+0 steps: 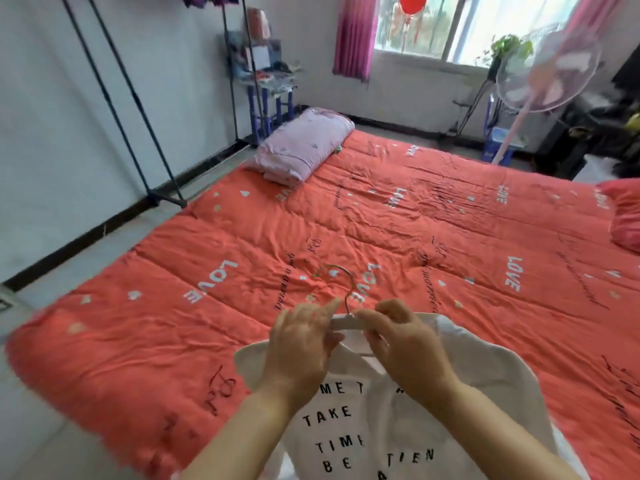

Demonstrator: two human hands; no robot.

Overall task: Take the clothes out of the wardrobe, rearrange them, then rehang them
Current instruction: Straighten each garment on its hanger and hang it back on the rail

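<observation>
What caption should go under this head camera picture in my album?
Over the red quilt, the left hand and right hand hold a white hanger at the collar of a white T-shirt.

Both bare forearms reach forward from the lower edge of the view, wrists converging at centre. The left hand (299, 348) curls at the left end of a white hanger (347, 322), index finger extended. The right hand (405, 351) pinches the hanger's bar from the other side, knuckles raised.
</observation>
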